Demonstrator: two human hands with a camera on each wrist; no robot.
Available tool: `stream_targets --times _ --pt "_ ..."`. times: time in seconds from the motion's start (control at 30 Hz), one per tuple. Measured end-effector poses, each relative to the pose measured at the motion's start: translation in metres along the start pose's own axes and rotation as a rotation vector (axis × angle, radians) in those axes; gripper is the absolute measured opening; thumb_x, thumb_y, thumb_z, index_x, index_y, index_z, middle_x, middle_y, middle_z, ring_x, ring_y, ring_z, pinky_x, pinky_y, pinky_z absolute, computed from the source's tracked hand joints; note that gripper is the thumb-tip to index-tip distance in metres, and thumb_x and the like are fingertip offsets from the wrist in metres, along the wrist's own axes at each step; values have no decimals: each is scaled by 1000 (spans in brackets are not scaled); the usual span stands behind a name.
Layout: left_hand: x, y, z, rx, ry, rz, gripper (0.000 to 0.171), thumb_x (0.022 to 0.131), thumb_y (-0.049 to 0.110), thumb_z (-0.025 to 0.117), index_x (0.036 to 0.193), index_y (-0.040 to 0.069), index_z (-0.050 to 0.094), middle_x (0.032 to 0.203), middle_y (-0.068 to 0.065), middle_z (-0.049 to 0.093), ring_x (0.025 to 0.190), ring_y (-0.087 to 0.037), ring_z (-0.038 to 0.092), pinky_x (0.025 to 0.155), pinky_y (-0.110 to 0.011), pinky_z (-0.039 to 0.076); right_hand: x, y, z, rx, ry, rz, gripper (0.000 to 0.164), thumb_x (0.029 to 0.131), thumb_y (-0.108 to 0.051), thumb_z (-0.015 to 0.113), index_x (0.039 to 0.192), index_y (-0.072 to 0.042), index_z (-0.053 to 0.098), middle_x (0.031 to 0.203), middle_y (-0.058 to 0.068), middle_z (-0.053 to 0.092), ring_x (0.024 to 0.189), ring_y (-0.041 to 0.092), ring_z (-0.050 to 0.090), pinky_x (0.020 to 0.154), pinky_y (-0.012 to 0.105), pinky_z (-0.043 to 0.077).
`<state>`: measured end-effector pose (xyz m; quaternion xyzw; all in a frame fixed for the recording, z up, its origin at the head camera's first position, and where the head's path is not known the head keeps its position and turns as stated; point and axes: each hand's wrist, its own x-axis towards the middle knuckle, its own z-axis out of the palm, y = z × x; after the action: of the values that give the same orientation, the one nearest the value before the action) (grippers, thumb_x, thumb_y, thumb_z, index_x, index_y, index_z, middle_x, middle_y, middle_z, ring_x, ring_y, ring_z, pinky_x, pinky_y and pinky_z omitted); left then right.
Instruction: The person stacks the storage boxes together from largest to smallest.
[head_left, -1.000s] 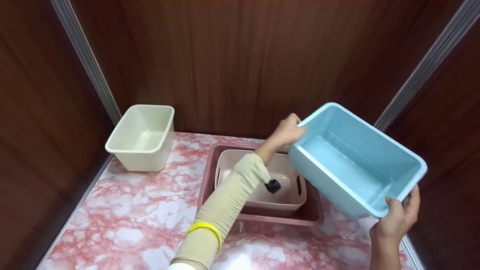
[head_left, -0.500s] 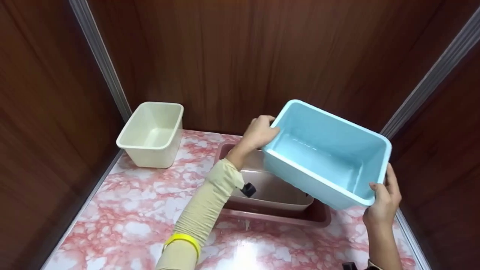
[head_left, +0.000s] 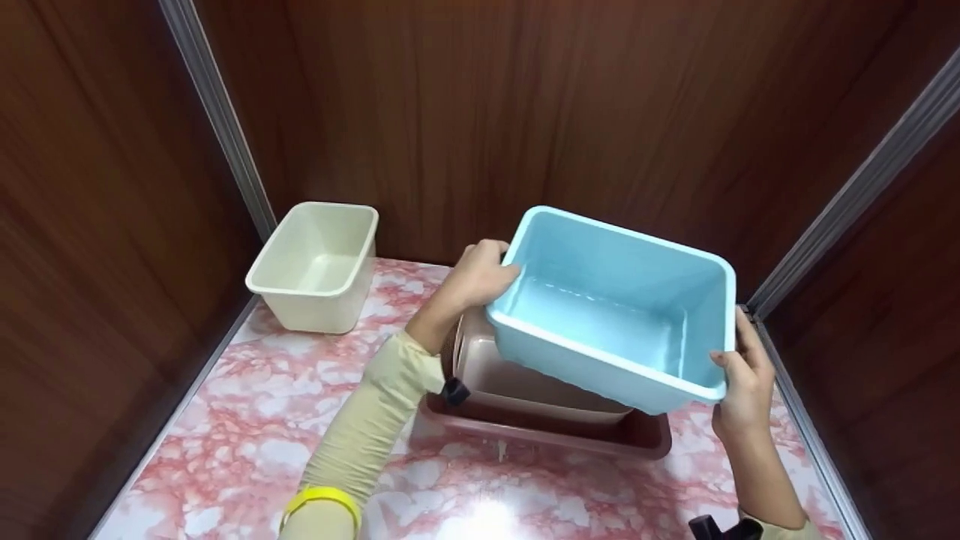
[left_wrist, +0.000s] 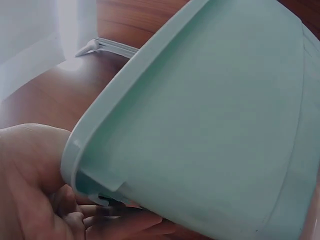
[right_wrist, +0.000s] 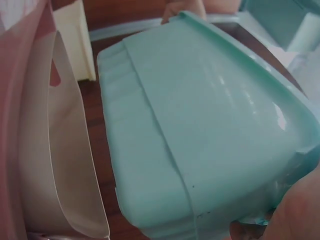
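Observation:
A light blue plastic bin (head_left: 600, 300) hangs tilted in the air, its inside turned up toward the head camera. My left hand (head_left: 481, 274) grips its left end by the rim, the thumb lying over the edge. At the right end my right hand (head_left: 746, 375) holds the rim near the front corner. Beneath the blue bin, a beige bin (head_left: 517, 379) with slot handles sits inside a larger dusty-pink bin (head_left: 551, 435) on the table; the blue bin hides much of both. The left wrist view shows the blue bin's outer wall (left_wrist: 200, 115) close up.
A cream bin (head_left: 315, 266) stands at the back left of the pink marbled table (head_left: 247, 450). Dark wooden panels (head_left: 480, 112) rise behind and on both sides, with metal strips (head_left: 221, 112) in the corners.
Both hands have carried the blue bin leftward, and it has come round to a more level angle, over the beige bin. The head view has shifted slightly. Both hands keep their hold.

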<state>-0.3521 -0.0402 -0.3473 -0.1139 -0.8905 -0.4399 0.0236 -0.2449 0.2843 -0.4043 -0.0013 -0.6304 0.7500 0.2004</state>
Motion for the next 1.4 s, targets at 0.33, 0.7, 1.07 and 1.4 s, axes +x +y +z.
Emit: stream_targets --times 0.33,0.7,1.07,1.4 --pt "-23 -18 -17 -107 -2 -3 34 93 10 52 123 -3 62 102 -10 66 82 -20 65 68 -31 55 1 1 16 -24 -71 0 64 83 13 36 145 -3 36 145 13 41 122 25 45 86 30 43" --pt "-30 -35 -21 -156 26 -23 34 93 7 52 121 -7 62 101 -15 66 84 -26 66 68 -33 56 13 4 23 -151 -120 24 54 85 13 41 139 4 43 131 11 55 110 23 53 82 27 46" --pt "-36 -49 -21 -180 -1 -50 33 95 8 51 122 -8 60 103 -16 64 88 -31 65 71 -35 56 18 14 30 -281 -127 94 58 87 10 46 143 -1 44 136 19 49 110 23 50 80 22 46" --pt "-35 -67 -15 -175 17 -22 31 93 5 52 118 -7 64 103 -21 66 81 -22 62 70 -33 55 20 30 31 -361 -135 140 59 88 5 48 146 -7 44 138 14 49 115 24 49 81 24 45"
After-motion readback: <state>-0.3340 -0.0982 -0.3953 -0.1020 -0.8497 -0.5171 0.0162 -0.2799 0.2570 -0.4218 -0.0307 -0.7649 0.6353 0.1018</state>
